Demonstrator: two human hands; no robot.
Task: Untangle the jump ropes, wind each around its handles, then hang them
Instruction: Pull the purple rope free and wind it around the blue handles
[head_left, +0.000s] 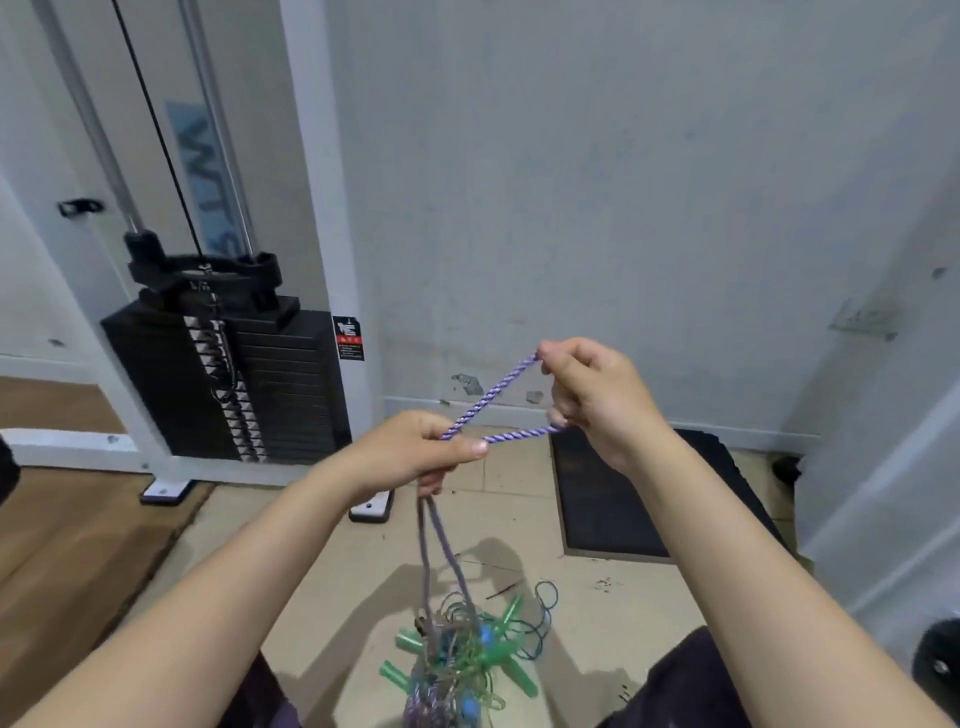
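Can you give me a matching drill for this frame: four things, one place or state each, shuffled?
Things:
1. purple rope
2. green handles
3. weight stack
4. black mat

Places/states:
A. lies on the floor by the wall, right of the hands
B. stretched in a loop between left hand and right hand
C. stands at the left, in the white frame
D. in the tangle low between the arms

Pairs: 1-B, 2-D, 3-C, 4-A

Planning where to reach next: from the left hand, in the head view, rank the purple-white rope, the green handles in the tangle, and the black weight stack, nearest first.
1. Purple-white rope: pinched in the left hand itself.
2. Green handles: below the hand, in the tangle on the floor.
3. Black weight stack: off to the left, against the machine frame, farthest back.
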